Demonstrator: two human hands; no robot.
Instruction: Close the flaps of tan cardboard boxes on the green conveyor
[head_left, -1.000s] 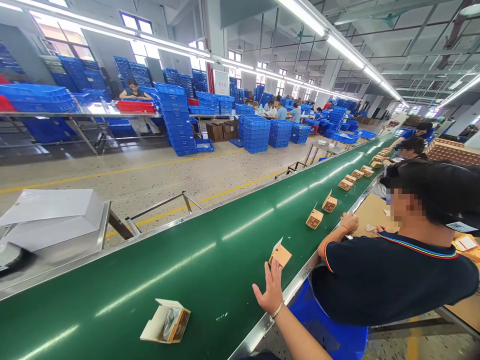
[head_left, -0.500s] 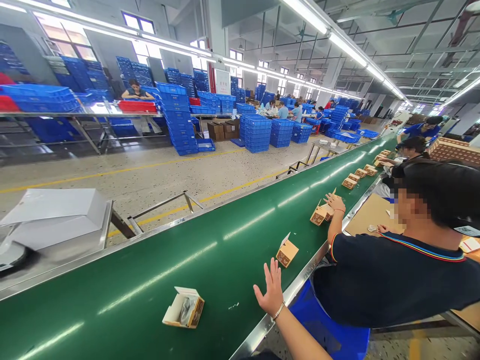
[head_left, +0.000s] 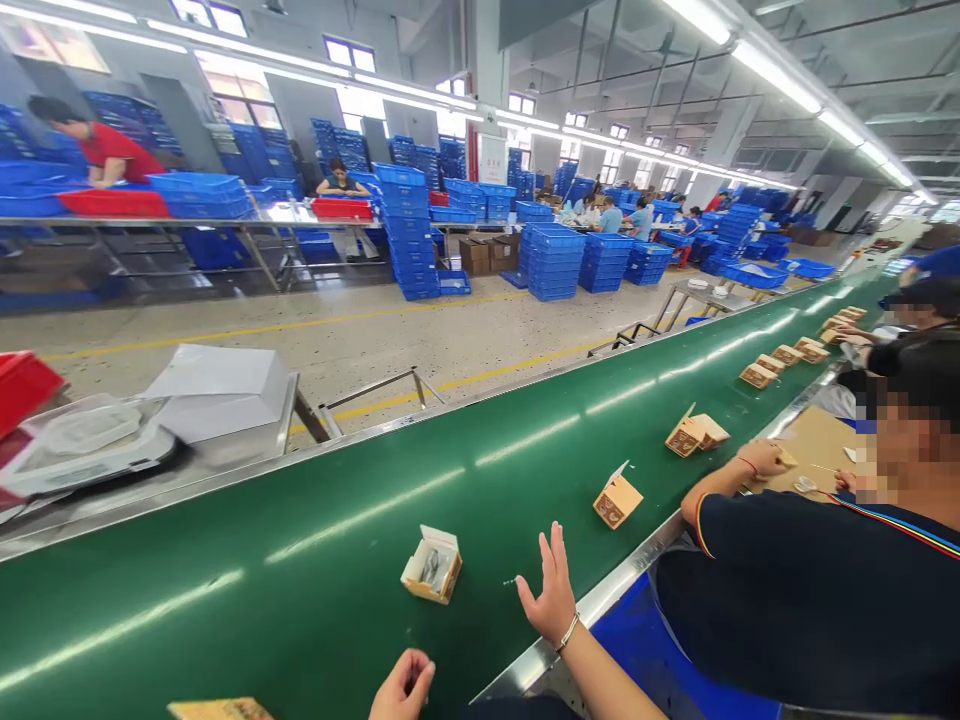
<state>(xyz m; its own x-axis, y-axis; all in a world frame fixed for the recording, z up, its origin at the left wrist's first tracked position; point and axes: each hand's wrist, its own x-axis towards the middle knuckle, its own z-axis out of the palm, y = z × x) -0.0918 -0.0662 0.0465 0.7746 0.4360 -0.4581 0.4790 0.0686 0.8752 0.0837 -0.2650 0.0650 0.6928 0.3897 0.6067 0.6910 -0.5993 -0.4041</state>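
My right hand (head_left: 551, 592) is held over the green conveyor belt (head_left: 337, 580) with fingers stretched out and nothing in it. At the bottom edge my left hand (head_left: 403, 686) has its fingers curled in, and I see nothing in them. Between and beyond my hands stands an open small carton (head_left: 433, 566), lid up, with a grey item in clear wrapping inside. Just past my right hand sits another carton (head_left: 618, 502) with a raised flap. Neither hand touches a carton. Part of a further carton (head_left: 221, 709) shows at the bottom left.
More cartons (head_left: 696, 435) stand farther along the belt. A co-worker in a dark shirt (head_left: 817, 600) sits close on the right at a brown work surface (head_left: 814, 450). Beyond the belt are a side table with a white box (head_left: 225, 395) and stacked blue crates (head_left: 409, 235).
The view has swung left, so the scene sits farther right. My left hand and a carton have come in at the bottom. The co-worker's hand has left the cartons for the work surface.
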